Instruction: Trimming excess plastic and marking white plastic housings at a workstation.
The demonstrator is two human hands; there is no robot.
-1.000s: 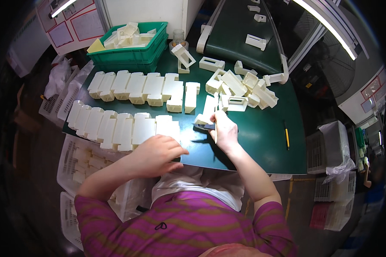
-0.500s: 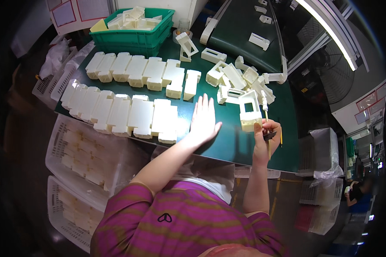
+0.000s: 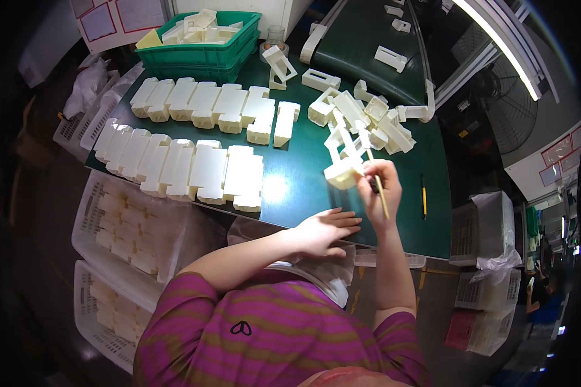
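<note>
My right hand (image 3: 382, 193) is closed around a thin wooden stick (image 3: 381, 197) with a white tip and a small dark piece that I cannot make out. Its fingers also grip the near end of a white plastic frame (image 3: 342, 171), which is tilted over the green table. My left hand (image 3: 326, 232) lies open at the table's front edge, fingers spread, holding nothing. Beyond the frame is a heap of loose white plastic parts (image 3: 352, 109). To the left, white plastic housings stand in two rows, a far row (image 3: 203, 100) and a near row (image 3: 174, 164).
Green crates (image 3: 193, 55) with white parts stand at the back left. A dark conveyor belt (image 3: 361, 51) carries more parts at the back. A yellow and black pen-like tool (image 3: 424, 201) lies at the right. White baskets (image 3: 87, 222) of parts stand below left.
My left hand has drawn back from beside the rows to the front edge. My right hand has moved left with the frame and stick, and the frame now tilts.
</note>
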